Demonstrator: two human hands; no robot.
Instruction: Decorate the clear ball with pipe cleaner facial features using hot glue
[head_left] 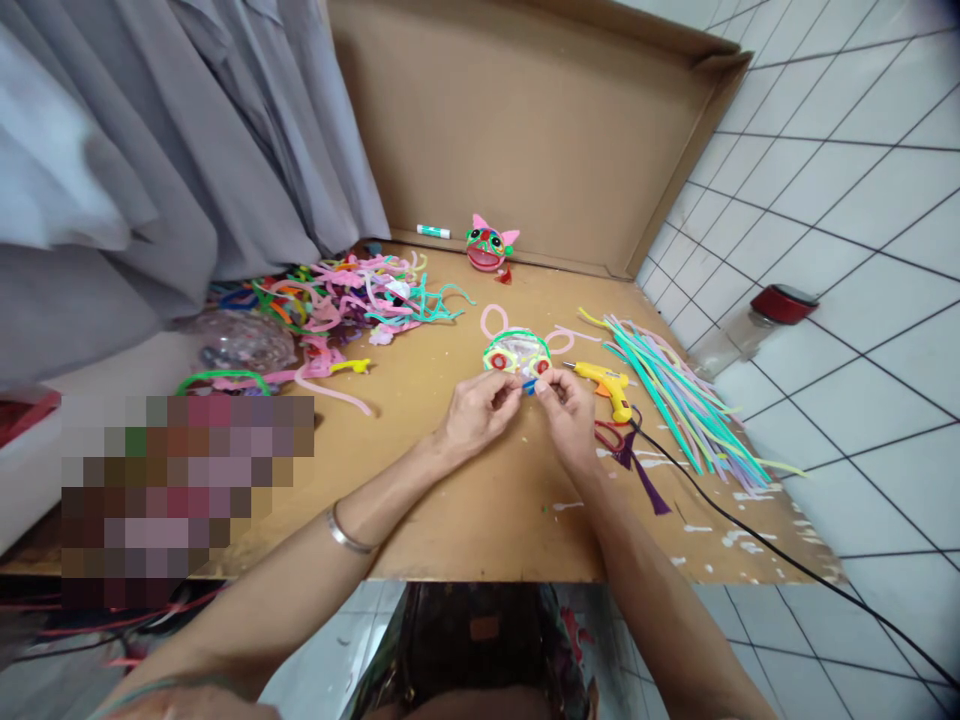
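Note:
Between the fingertips of both hands is a short blue piece of pipe cleaner point(530, 386). My left hand point(480, 412) pinches its left end, and my right hand point(568, 408) closes on it from the right. Just beyond the fingers lies a half-made face point(531, 345) with a green rim, yellow eye rings and red eye centres; its lower part is hidden by my hands. Pink pipe cleaner loops point(495, 321) lie behind it. To the right of my right hand rests a yellow glue gun point(613, 388).
A bundle of straight pipe cleaners point(675, 400) lies at right, with a purple tassel point(646, 480) nearer me. A tangled pile of pipe cleaners point(352, 295) is at left. A finished face point(487, 245) and a glue stick point(433, 231) stand near the cardboard point(517, 120). A black cord point(750, 540) crosses the right.

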